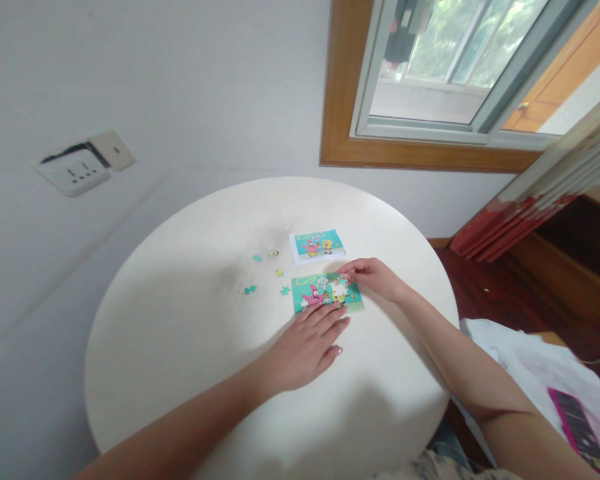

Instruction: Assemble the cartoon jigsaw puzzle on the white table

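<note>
A cartoon jigsaw puzzle (307,288), mostly teal with a pink starfish figure, lies on the round white table (180,347). White gaps show in its right half. My left hand (307,343) rests flat across the puzzle's lower edge, fingers stretched out. At the upper right corner, my right hand (373,277) has thumb and forefinger pinched on what looks like a puzzle piece, mostly hidden by the fingertips. Loose pieces lie left of the puzzle: a teal piece (285,291), a yellow piece (279,273) and several others. Just behind is a reference picture (320,245) with the same scene.
Beyond the table stand a white wall with a power socket (80,170) and a wood-framed window (430,150). To the right hangs a red and cream curtain (510,217). A phone with a pink edge (577,427) lies on white cloth at lower right.
</note>
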{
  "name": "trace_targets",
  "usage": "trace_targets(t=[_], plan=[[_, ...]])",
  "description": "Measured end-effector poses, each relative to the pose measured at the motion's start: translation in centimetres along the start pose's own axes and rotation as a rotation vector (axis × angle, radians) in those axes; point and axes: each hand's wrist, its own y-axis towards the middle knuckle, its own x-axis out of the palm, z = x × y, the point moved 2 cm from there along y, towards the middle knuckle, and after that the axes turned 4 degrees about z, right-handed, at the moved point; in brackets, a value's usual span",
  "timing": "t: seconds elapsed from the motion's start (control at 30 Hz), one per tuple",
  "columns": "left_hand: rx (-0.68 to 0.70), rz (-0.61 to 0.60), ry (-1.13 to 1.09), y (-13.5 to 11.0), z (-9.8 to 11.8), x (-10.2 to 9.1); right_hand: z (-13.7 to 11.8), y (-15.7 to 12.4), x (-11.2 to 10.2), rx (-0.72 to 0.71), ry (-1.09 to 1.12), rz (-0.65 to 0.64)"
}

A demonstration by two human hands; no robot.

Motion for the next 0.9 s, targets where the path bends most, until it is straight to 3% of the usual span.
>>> trace_targets(t=[0.27,0.57,0.9], plan=[[0.004,-0.024,0.002,0.0,0.0,0.0,0.9,0.3,-0.2,-0.034,-0.263,0.06],[0.006,0.021,0.006,0.1,0.1,-0.1,0.3,0.4,1.5,-0.155,-0.56,0.113],[0.012,0.03,0.012,0.0,0.0,0.1,-0.3,0.3,2.1,-0.205,-0.601,0.134]])
